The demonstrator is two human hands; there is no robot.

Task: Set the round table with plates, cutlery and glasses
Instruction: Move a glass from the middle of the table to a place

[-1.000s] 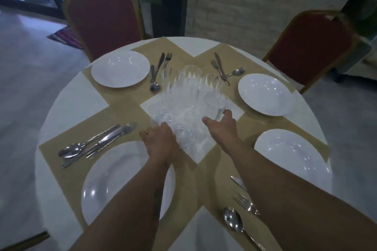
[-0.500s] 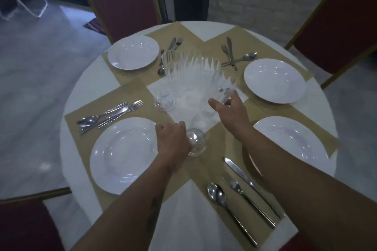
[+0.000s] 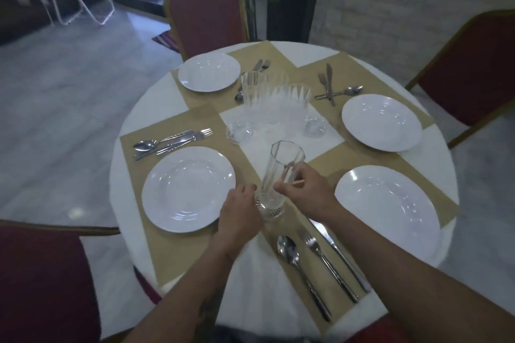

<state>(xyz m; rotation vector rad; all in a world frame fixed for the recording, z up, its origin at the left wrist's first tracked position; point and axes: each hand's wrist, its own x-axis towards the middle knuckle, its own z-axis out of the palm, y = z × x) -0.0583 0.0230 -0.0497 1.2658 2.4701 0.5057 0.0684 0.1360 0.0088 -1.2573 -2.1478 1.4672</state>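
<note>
Since before: we pulled tall clear ribbed glass (image 3: 281, 172) nearer, now just right of near-left round white plate (image 3: 189, 189). Our left hand (image 3: 241, 210) grips its foot, right hand (image 3: 306, 192) pinches its side.

Clear ribbed glass tumbler (image 3: 274, 175), glossy white plates (image 3: 188, 189), shiny metal cutlery (image 3: 320, 264), matt tan placemats (image 3: 178, 253).

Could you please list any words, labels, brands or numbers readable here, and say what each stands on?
None can be read.
The glass, plates, cutlery and placemats bear no visible print.
A dark mark on the left forearm, perhaps a tattoo, is too blurred to read.
</note>
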